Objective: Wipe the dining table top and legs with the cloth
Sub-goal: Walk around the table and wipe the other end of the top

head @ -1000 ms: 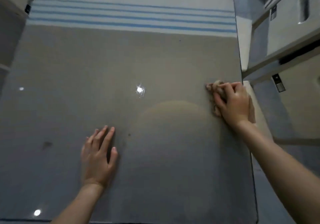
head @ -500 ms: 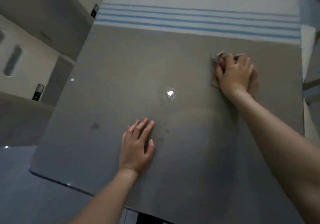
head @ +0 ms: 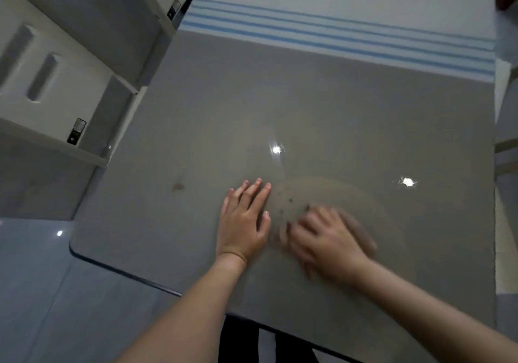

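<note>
Cloth under our right hand, specks just far-left of it

Our left hand lies flat and open on the bench, holding nothing. Our right hand covers the cloth; blur hides whether it grips or presses. Dark specks sit between both hands, nearer the right; a smudge lies left, beyond the left hand.

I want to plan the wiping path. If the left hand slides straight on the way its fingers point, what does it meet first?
Probably the blue-striped white covering at the far end. The left hand points that way, and only bare table top shows between. The dark specks lie to its right.
</note>
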